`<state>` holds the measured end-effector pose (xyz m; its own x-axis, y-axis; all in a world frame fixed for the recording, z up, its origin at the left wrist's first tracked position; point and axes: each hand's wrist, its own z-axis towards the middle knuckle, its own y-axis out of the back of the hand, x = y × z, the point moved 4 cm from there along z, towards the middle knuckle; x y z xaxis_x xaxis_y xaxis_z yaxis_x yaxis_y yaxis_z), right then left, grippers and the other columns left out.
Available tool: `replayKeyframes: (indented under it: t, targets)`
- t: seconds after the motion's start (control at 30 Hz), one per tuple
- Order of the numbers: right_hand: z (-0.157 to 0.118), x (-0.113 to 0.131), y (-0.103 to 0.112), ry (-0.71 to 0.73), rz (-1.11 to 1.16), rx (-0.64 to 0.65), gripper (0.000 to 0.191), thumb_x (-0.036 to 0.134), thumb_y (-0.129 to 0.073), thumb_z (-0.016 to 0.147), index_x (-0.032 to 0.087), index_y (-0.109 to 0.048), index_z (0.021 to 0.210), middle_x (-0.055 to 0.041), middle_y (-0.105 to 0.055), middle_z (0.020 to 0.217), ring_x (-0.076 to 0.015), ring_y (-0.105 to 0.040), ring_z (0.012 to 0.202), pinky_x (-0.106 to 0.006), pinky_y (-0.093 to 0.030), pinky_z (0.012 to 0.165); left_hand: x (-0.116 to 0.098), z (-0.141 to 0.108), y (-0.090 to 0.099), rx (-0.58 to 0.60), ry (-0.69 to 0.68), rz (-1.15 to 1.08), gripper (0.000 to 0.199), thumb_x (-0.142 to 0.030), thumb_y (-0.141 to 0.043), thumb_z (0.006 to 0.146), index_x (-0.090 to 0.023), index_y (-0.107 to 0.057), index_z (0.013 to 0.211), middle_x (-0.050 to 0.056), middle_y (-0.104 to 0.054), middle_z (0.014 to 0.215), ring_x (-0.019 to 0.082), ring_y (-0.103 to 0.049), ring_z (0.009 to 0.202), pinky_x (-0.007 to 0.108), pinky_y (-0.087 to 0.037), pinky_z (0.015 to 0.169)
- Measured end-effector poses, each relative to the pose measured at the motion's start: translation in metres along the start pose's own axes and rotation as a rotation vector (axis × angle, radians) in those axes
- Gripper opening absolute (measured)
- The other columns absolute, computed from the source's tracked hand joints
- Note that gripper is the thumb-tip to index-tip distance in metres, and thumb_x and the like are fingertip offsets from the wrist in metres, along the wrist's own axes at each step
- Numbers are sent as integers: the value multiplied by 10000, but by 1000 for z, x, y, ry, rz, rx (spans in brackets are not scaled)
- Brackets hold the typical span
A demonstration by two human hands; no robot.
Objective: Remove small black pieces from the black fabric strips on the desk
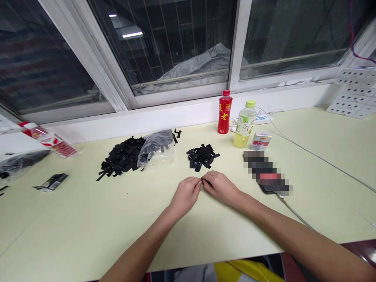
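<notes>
My left hand [185,194] and my right hand [220,188] meet at the middle of the pale green tabletop [88,223], fingertips together. Between them they pinch a small black strip [202,179], mostly hidden by the fingers. Just beyond my hands lies a small pile of black fabric strips [202,156]. Further left is a larger pile of the same strips [122,157], and a clear plastic bag [157,148] holding dark pieces lies against it.
Along the window ledge stand a red bottle [225,112], a green-capped juice bottle [244,125] and a small carton [261,141]. A pixelated black object [266,172] lies right of my hands, with a thin cable [320,156] beyond. Packets [49,182] lie at the far left.
</notes>
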<state>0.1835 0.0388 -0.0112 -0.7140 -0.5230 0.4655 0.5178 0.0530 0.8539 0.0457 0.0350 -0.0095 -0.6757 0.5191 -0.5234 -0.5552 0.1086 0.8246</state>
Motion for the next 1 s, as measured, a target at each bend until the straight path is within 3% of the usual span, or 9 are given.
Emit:
replayKeyframes:
  t: [0.47, 1.0]
  targets:
    - [1, -4, -6, -24, -41, -82, 227, 108, -504, 895, 158, -606, 698, -40, -596, 713, -157, -517, 697, -281, -353, 662, -2, 1, -5, -31, 19, -45, 295, -198, -410, 948, -192, -566, 698, 26, -606, 694, 159, -533, 659, 278, -352, 634]
    - [-1, -9, 4, -30, 299, -111, 251, 86, -521, 795, 153, -576, 559, 18, -500, 559, -99, -418, 554, -237, -290, 576, -2, 3, 1, 13, 50, -188, 296, -195, -433, 919, -170, -515, 636, -16, -494, 608, 122, -434, 604, 260, -302, 612]
